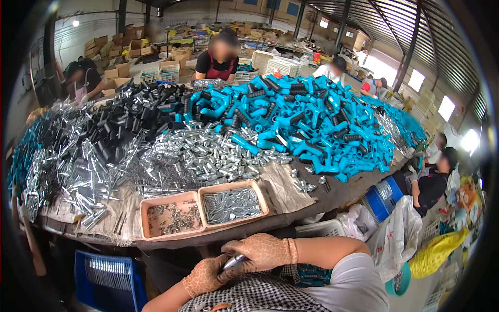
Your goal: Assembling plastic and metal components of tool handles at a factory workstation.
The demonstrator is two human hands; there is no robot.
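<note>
Both my hands wear tan patterned gloves and meet over my checkered apron, just in front of the table's near edge. My left hand (205, 276) is closed around the lower end of a shiny metal cylindrical part (234, 261). From the right, my right hand (266, 251) curls over the same part with its fingers bent. Much of the part is hidden by the gloves. Nearest to the hands on the table are two pink trays: one tray (144, 221) holds small metal bits, the other (264, 204) slim metal pins.
Heaps of turquoise handle-like parts (312, 119), black sleeves (130, 117) and silver metal fittings (208, 158) cover the table. A blue crate (83, 283) of metal rods stands below left. White sacks (400, 236) and a blue basket (382, 197) are at right. Several people work around the table.
</note>
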